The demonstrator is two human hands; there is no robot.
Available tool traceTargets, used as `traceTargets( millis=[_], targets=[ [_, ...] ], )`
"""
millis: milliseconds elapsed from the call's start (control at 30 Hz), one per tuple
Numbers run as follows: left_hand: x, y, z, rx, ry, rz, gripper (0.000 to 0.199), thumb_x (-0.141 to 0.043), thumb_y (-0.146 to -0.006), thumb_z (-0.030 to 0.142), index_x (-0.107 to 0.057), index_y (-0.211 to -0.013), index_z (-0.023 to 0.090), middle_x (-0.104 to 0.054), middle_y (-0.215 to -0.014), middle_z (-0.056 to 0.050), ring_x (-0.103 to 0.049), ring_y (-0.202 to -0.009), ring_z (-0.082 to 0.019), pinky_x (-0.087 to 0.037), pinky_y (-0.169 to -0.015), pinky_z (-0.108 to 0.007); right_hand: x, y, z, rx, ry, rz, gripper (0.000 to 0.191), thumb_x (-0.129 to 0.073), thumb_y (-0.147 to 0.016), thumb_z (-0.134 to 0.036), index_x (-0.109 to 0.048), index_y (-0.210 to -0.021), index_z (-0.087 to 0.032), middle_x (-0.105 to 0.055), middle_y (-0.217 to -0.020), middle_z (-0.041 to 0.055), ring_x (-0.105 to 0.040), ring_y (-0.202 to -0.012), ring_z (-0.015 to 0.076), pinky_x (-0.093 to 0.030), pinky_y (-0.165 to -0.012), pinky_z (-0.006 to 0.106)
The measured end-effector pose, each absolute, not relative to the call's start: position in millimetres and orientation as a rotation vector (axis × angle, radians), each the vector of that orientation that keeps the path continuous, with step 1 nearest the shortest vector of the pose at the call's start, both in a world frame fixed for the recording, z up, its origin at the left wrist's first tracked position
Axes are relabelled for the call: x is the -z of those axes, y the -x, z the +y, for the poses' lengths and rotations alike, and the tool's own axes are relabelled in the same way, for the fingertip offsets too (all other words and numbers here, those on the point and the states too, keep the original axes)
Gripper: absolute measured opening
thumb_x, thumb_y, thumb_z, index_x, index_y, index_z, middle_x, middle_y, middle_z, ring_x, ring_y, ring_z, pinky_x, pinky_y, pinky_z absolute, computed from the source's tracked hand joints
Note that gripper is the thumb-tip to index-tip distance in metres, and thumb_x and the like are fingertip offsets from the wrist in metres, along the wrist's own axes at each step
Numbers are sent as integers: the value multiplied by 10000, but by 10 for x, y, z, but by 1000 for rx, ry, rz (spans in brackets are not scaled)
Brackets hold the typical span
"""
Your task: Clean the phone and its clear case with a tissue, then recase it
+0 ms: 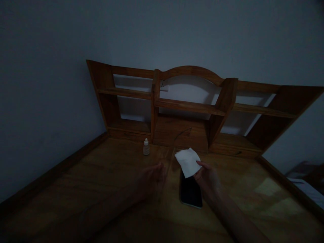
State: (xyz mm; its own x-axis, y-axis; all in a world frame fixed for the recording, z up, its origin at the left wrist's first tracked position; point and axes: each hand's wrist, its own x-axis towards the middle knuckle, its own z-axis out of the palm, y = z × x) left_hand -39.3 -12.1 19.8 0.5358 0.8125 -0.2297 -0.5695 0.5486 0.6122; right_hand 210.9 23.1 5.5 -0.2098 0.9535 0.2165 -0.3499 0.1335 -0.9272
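My right hand (208, 179) pinches a white cloth or tissue (187, 162) by its right corner. The white piece hangs over the upper end of a dark phone (191, 192), which lies flat on the wooden desk. To the left of the phone, my left hand (152, 179) is raised over the desk with its fingers curled; it is dim and smeared, so whether it holds anything is hidden. A small bottle with a white cap (146, 147) stands upright beyond my left hand.
A wooden shelf unit (189, 106) rises at the back of the desk (113, 175) against a pale wall. A wall socket (164, 87) shows through its middle opening. Raised edging (283, 182) runs along the desk's sides. Light-coloured items (306, 190) lie beyond the right edge.
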Motion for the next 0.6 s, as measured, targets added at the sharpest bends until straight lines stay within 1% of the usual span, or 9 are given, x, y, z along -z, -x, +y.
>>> traceTargets(
  millis=[67, 133, 200, 267, 333, 400, 467, 500, 600],
  targets=[
    [-204, 403, -128, -927, -480, 536, 77, -585, -857, 228, -585, -907, 169, -648, -965, -18, -619, -829, -100, -463, -748, -195, -33, -2111, 231, -1342, 701, -1264, 338, -398, -910, -302, -638, -1063, -120, -690, -1109, 144, -594, -1151, 294, -498, -963, 493],
    [-202, 396, -117, -953, -476, 586, 109, -572, -871, 223, -601, -956, 162, -650, -1069, -40, -625, -933, -127, -468, -797, -210, -25, -2112, 227, -1336, 710, -1255, 343, -394, -914, -299, -631, -1085, -119, -686, -1122, 142, -583, -1166, 290, -494, -972, 486],
    [-195, 386, -102, -958, -506, 690, 142, -563, -884, 258, -612, -981, 167, -659, -1083, -38, -634, -943, -139, -478, -786, -217, -20, -2117, 229, -1338, 735, -1194, 325, -407, -908, -285, -635, -1076, -126, -686, -1130, 132, -582, -1169, 281, -485, -987, 475],
    [-180, 383, -98, -954, -565, 764, 190, -586, -873, 288, -614, -1031, 188, -672, -1063, -23, -647, -919, -146, -487, -762, -222, -6, -2123, 241, -1310, 785, -1131, 288, -443, -890, -274, -657, -1021, -134, -697, -1108, 124, -616, -1121, 284, -506, -967, 467],
    [-167, 387, -116, -942, -641, 798, 264, -626, -847, 310, -601, -1090, 208, -680, -1056, -19, -655, -912, -159, -493, -749, -231, 21, -2124, 256, -1259, 837, -1107, 257, -483, -874, -276, -678, -962, -134, -714, -1061, 124, -665, -1031, 297, -549, -906, 466],
    [-169, 391, -152, -943, -702, 817, 301, -651, -829, 317, -592, -1102, 205, -681, -1074, -33, -655, -950, -182, -497, -765, -246, 52, -2111, 252, -1216, 870, -1106, 256, -511, -870, -291, -687, -962, -131, -724, -1031, 124, -696, -948, 301, -579, -840, 462],
    [-193, 390, -192, -936, -743, 830, 301, -649, -831, 319, -588, -1093, 183, -678, -1098, -60, -648, -994, -201, -496, -807, -264, 64, -2083, 207, -1162, 892, -1101, 295, -511, -890, -318, -673, -1057, -137, -710, -1082, 114, -690, -966, 296, -571, -852, 464],
    [-211, 387, -208, -928, -759, 823, 307, -644, -835, 320, -582, -1099, 177, -675, -1111, -71, -643, -1015, -211, -494, -830, -279, 54, -2065, 165, -1108, 914, -1116, 321, -500, -907, -331, -651, -1125, -149, -691, -1135, 103, -671, -1014, 293, -551, -887, 471],
    [-252, 367, -237, -892, -819, 769, 370, -629, -847, 304, -541, -1188, 191, -652, -1168, -85, -620, -1078, -242, -481, -892, -333, -52, -2006, -18, -730, 1029, -1388, 368, -424, -966, -320, -555, -1294, -218, -604, -1289, 63, -556, -1201, 275, -446, -1016, 506]
  ],
)
